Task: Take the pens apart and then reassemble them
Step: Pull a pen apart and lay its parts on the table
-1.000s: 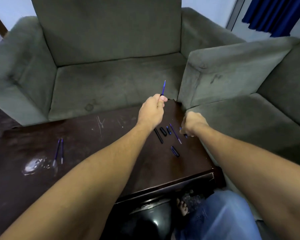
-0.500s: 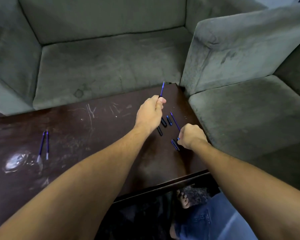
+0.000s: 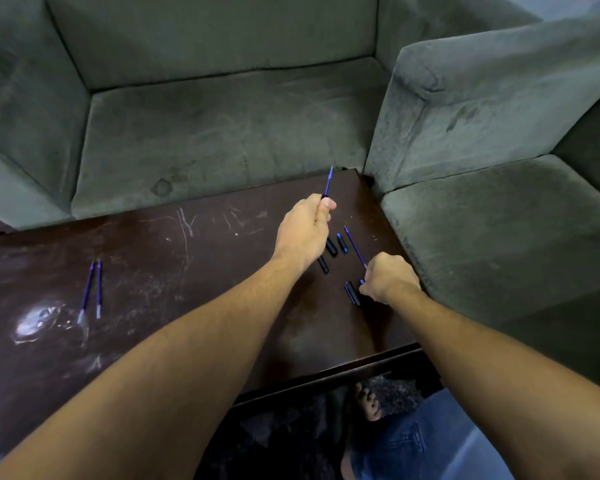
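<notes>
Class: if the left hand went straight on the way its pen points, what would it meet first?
The left hand, gripping the pen, would likely meet the sofa seat past the table edge; depth is unclear.

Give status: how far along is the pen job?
Done: pens look apart; two refills and black pieces lie loose on the table. In hand: left hand grips a pen, right hand pinches a blue piece. Left: most of the reassembly.
</notes>
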